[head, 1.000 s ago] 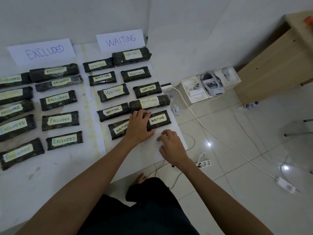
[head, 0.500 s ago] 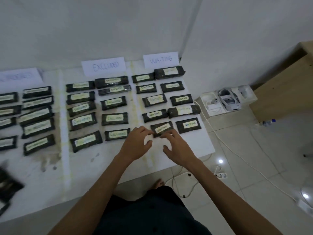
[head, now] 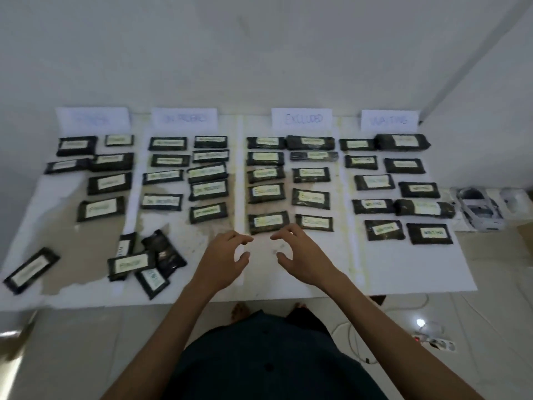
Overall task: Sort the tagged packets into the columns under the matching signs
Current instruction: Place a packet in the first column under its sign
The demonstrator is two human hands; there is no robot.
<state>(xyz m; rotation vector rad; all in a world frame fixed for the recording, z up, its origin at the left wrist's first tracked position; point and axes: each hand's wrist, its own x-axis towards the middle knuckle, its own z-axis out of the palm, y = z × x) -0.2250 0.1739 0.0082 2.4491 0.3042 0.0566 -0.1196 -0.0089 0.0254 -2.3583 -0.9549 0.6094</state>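
Left hand (head: 222, 264) and right hand (head: 302, 261) hover empty, fingers loosely curled, near the EXCLUDED column (head: 266, 192). Unsorted pile (head: 131, 264) sits lower left — packets overlap, some tags hidden, so one could land in the wrong column.

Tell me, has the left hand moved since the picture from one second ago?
Yes. It rested on the front WAITING packets. Now the left hand is further left, just in front of the nearest EXCLUDED packet.
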